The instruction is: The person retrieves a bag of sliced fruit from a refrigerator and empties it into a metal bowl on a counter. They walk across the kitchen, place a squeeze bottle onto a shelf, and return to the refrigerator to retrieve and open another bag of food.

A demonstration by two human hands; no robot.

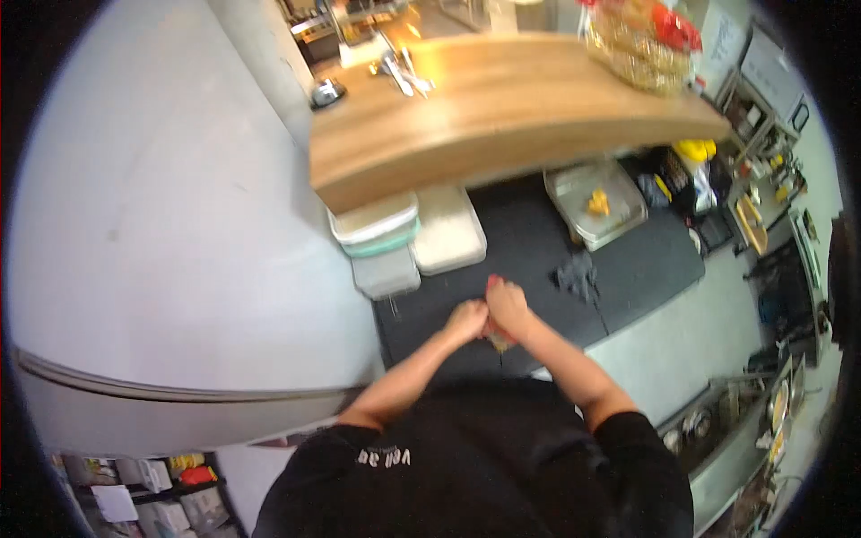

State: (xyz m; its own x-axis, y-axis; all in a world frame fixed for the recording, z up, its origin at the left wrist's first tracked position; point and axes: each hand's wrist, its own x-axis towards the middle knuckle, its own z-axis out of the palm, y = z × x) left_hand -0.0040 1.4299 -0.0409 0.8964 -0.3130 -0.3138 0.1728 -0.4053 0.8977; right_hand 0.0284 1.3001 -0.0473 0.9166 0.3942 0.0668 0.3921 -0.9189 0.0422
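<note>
Both my hands meet over the dark counter (529, 235), near its front edge. My left hand (467, 321) is closed on the left side of a small red packet (494, 283). Against it, my right hand (508, 308) has its fingers wrapped round the same packet. Red shows above and below the fingers, with something brownish at the lower end; the rest is hidden by my hands. A crumpled dark cloth (577, 275) lies to the right of my hands.
Lidded containers (448, 231) stand at the back left of the counter. A metal tray (635, 208) holds a yellow piece. Above runs a wooden shelf (511, 94) with utensils and a bagged item (641, 54). A large pale surface (179, 215) fills the left.
</note>
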